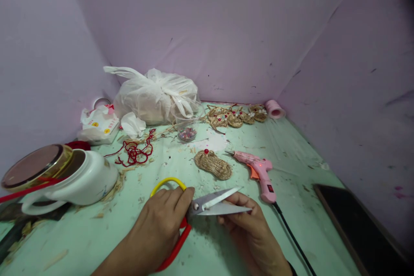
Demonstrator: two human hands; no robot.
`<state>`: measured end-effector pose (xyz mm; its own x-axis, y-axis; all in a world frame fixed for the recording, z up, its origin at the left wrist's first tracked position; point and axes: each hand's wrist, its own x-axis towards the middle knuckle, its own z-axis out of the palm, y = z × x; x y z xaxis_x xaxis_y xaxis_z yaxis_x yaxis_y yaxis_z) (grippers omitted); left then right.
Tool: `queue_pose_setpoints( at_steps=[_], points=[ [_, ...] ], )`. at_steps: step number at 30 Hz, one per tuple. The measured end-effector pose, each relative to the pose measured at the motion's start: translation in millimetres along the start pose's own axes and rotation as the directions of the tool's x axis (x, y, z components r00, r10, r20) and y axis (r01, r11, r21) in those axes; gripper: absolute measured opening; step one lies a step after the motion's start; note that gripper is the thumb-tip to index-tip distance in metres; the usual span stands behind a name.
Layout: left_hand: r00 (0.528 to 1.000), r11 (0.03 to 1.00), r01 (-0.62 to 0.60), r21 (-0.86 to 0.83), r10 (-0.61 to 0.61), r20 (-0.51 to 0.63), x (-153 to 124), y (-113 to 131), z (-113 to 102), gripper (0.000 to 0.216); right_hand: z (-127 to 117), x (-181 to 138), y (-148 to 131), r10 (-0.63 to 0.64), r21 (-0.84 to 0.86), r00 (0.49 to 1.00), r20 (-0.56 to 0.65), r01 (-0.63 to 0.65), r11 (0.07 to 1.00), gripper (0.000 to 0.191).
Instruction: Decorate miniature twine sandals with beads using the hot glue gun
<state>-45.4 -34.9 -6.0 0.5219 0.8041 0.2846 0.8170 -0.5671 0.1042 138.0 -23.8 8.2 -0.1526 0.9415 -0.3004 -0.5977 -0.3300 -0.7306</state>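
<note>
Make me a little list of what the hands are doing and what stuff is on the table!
left hand: grips the handles of the scissors
right hand: fingers at the blades, grip unclear
scissors: yellow and red handles, blades slightly apart
just behind: woven rope oval, pink glue gun
left side: white mug, red string
back: white plastic bag
table: green, littered with scraps

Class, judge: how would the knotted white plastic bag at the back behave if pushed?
The white plastic bag looks thin and crumpled, so it would probably dent, not slide stiffly. Bulging and slumped flat, it seems unlikely to roll.
</note>
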Motion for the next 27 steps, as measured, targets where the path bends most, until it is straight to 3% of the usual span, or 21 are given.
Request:
queue_pose_setpoints(
  at_steps=[7, 10, 13, 18, 23, 27],
  points=[
    [1.000, 0.998, 0.014, -0.054, -0.013, 0.018, -1, 1, 1, 0.051, -1, 2, 0, -0.003, 0.037, 1.000, -0.025, 0.004, 0.999, 0.019],
    [0.995, 0.981, 0.103, -0.163, -0.104, 0.001, 2, 0, -3, 0.045, -1, 4, 1, 0.112, 0.157, 0.992, -0.061, -0.101, 0.982, 0.019],
    [0.968, 0.955, 0.197, -0.222, -0.225, -0.108, 5, -6, -10, 0.042, -1, 7, 4, 0.251, 0.294, 0.966, -0.065, -0.222, 0.930, 0.025],
    [0.947, 0.953, 0.243, -0.182, -0.273, -0.167, 6, -14, -12, 0.041, 0, 11, 6, 0.331, 0.422, 0.943, 0.045, -0.318, 0.849, 0.010],
    [0.944, 0.951, 0.281, -0.129, -0.298, -0.144, 6, -14, -11, 0.036, 1, 10, 5, 0.330, 0.438, 0.932, 0.151, -0.362, 0.823, 0.026],
    [0.901, 0.902, 0.430, -0.027, -0.431, -0.041, 9, -15, -13, 0.030, 0, 7, 5, 0.314, 0.448, 0.929, 0.195, -0.370, 0.814, 0.032]
  ],
)
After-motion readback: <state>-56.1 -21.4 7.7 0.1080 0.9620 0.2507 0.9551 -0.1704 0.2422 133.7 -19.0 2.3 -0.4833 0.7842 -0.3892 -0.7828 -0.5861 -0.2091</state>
